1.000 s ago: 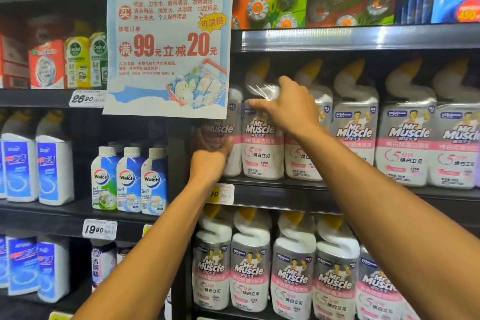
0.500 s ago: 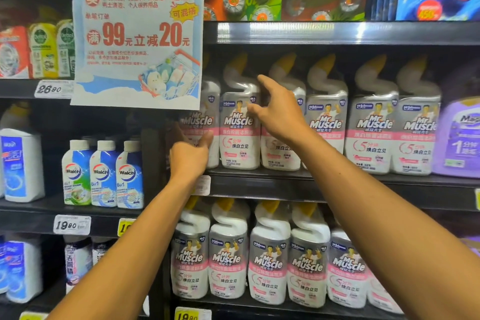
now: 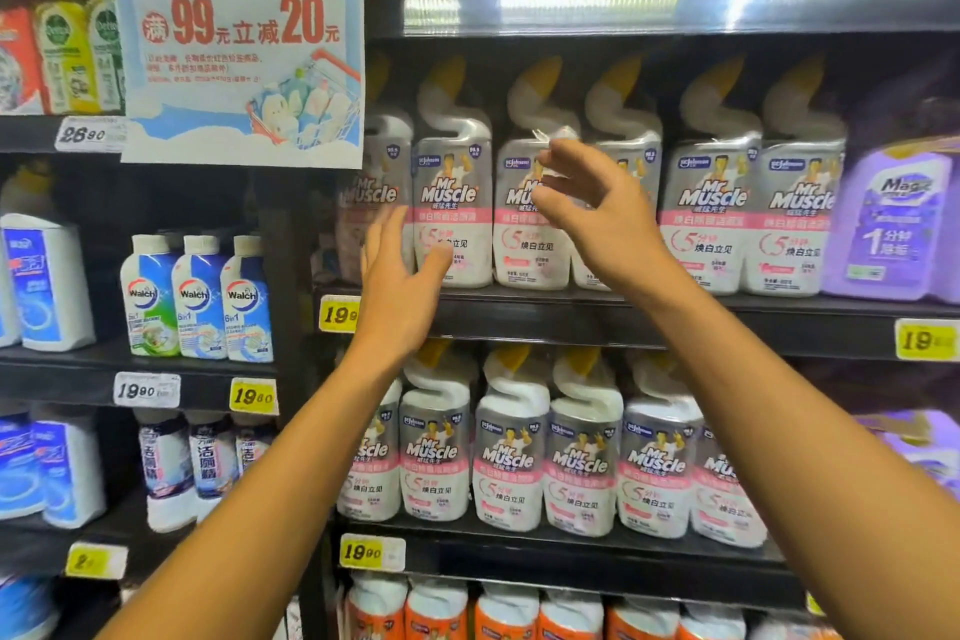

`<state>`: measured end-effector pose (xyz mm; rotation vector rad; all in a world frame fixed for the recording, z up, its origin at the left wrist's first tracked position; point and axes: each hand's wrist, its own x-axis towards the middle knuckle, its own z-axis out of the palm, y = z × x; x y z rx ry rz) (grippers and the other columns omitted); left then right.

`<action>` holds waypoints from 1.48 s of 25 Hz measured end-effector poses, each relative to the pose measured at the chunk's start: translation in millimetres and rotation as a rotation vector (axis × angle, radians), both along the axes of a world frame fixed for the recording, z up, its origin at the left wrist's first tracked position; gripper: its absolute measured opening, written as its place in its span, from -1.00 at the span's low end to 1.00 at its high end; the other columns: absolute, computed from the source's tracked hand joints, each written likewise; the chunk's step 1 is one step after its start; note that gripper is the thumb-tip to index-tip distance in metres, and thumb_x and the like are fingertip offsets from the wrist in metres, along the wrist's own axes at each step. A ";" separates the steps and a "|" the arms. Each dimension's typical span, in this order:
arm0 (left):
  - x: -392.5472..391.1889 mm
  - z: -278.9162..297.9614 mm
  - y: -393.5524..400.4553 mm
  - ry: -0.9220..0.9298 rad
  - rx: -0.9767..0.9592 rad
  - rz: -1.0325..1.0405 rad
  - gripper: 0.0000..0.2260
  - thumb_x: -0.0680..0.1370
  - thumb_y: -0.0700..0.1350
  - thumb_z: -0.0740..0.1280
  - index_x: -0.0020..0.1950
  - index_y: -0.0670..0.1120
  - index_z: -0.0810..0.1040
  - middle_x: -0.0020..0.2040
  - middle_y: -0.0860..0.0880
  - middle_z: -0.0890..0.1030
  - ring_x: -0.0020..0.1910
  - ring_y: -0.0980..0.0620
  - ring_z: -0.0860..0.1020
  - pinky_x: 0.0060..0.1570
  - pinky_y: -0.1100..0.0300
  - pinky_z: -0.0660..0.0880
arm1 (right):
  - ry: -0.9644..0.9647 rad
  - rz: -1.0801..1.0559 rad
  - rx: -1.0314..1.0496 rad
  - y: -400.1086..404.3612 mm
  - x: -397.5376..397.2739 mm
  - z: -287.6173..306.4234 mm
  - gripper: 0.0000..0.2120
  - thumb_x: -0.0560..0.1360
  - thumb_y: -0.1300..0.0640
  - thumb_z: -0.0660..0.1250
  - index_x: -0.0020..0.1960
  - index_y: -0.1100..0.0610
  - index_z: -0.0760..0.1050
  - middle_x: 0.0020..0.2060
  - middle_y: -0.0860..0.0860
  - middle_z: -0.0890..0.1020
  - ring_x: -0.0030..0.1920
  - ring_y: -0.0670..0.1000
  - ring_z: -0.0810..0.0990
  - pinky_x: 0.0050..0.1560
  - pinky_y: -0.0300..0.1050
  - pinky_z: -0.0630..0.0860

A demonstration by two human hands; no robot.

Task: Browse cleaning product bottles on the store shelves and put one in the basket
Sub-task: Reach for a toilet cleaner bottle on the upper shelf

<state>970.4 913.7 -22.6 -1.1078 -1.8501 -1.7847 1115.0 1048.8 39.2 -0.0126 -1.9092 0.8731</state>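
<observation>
White upright plastic Mr Muscle bottles (image 3: 451,218) stand just beyond both open hands: right hand (image 3: 597,213) nearer, left hand (image 3: 402,286) lower.

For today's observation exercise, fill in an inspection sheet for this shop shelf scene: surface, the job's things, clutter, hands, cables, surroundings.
Surface: dark shelf with yellow price tags on its edge.
Job's things: Mr Muscle bottles standing upright in rows on two shelves; basket not in view.
Clutter: promotional poster hanging over the left shelves.
Hands: left hand open, fingers straight, in front of the upper bottles; right hand open, fingers loosely bent, holding nothing.
Cables: nothing seen.
Surroundings: Walch bottles at left, purple bottle at right, orange bottles below.
</observation>
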 end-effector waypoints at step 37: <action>226.5 -6.0 209.3 -0.122 -0.174 -0.903 -0.75 0.55 -0.32 0.33 0.00 0.05 0.59 -0.04 0.06 0.68 -0.09 0.24 0.61 -0.01 0.34 0.49 | 0.148 -0.457 -0.434 178.9 295.1 -77.2 -0.82 0.54 0.34 0.35 -0.10 0.08 0.60 -0.29 -0.05 0.70 -0.27 -0.12 0.63 -0.33 -0.30 0.47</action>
